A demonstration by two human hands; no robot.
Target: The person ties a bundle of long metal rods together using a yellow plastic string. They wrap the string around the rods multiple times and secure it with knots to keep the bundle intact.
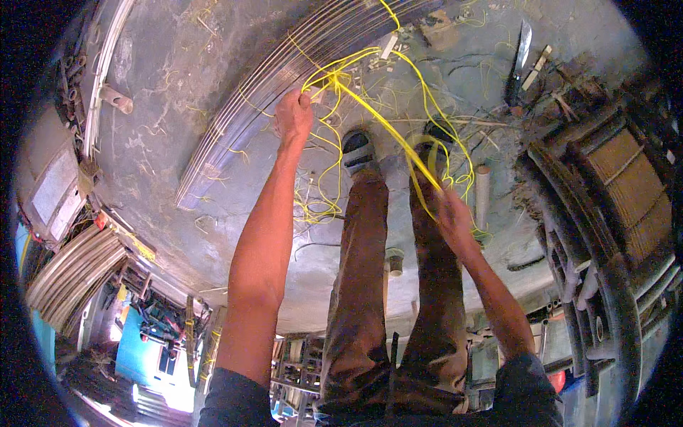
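Your left hand (293, 117) is closed on the yellow cord (388, 128); your right hand (454, 219), blurred, grips its strands too.

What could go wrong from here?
1. Tangle: the yellow cord held by the left hand and right hand has many loose loops; pulling might knot it.
2. Trip: slack strands hang and lie near the shoes, so a foot could catch.
3. Cut: a long knife lies on the floor nearby; a misstep could meet its blade.
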